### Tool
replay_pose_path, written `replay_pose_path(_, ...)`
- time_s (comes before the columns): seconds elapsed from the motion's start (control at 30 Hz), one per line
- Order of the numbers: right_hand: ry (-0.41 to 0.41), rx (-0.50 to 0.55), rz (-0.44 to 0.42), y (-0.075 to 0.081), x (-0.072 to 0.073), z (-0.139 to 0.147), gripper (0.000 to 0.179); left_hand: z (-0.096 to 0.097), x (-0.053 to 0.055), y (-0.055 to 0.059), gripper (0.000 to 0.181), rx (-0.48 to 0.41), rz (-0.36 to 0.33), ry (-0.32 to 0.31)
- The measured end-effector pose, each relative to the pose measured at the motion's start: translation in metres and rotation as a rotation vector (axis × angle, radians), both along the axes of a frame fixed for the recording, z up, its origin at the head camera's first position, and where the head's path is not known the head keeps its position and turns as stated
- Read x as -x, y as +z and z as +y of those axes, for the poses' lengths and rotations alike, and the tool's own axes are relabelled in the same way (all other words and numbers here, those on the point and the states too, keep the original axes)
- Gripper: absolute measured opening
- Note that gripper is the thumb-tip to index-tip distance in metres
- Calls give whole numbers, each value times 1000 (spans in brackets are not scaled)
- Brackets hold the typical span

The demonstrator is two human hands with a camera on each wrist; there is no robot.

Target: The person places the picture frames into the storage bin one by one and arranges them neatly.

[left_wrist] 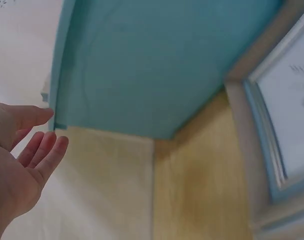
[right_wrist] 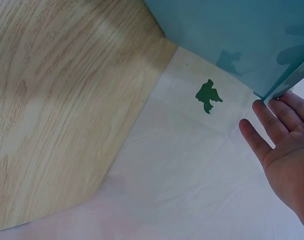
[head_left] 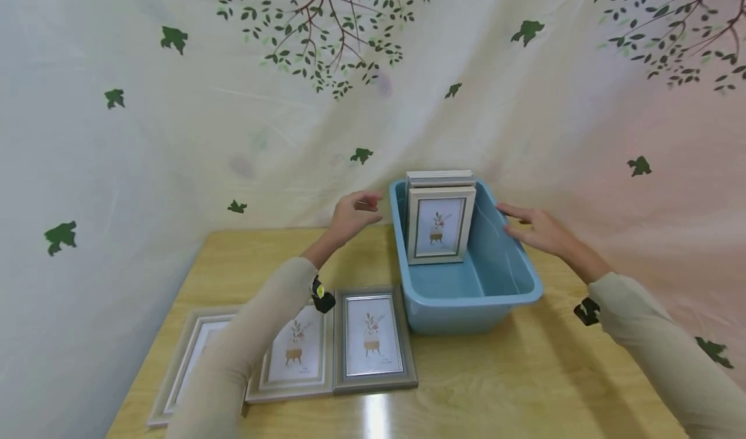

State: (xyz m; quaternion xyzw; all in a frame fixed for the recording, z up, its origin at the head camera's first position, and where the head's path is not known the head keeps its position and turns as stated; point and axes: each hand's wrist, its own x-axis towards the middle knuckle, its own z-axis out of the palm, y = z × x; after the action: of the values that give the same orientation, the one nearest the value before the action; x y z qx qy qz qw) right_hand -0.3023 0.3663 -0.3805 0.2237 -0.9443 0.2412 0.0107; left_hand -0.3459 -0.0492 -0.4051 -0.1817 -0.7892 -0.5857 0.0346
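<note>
A light blue plastic basin [head_left: 472,300] stands on the table, with several picture frames upright at its far left end. The foremost is a cream picture frame [head_left: 441,225] with a potted-plant print; those behind it show only their top edges. Beside the left rim is my left hand [head_left: 354,215], fingers loosely bent and nothing held. In the left wrist view its thumb [left_wrist: 39,115] lies close to the rim; contact is unclear. On the other side, my right hand [head_left: 539,232] touches the right rim with nearly straight fingers; the right wrist view shows its fingertips at the rim's underside.
Left of the basin, a grey frame [head_left: 373,338], a beige frame [head_left: 294,351] and another pale frame [head_left: 189,361] lie flat in a row, the last two partly behind my left sleeve. A printed cloth [head_left: 291,135] hangs behind the wooden table [head_left: 513,381].
</note>
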Motion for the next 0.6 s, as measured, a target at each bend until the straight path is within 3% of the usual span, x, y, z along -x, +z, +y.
replay_pose_path(0.13, -5, 7, -12, 1, 4, -3, 57, -25, -7, -12, 34, 89, -61, -58)
replay_pose_path(0.27, -23, 17, -42, 3, 4, -3, 57, -42, -11, -26, 30, 226, -83, -161)
replay_pose_path(0.47, -16, 11, -52, 5, 3, -2, 58, -59, -20, -43, 31, 413, -121, -332)
replay_pose_path(0.6, -9, 9, -54, 4, 3, -1, 58, -65, -25, -50, 35, 469, -146, -420)
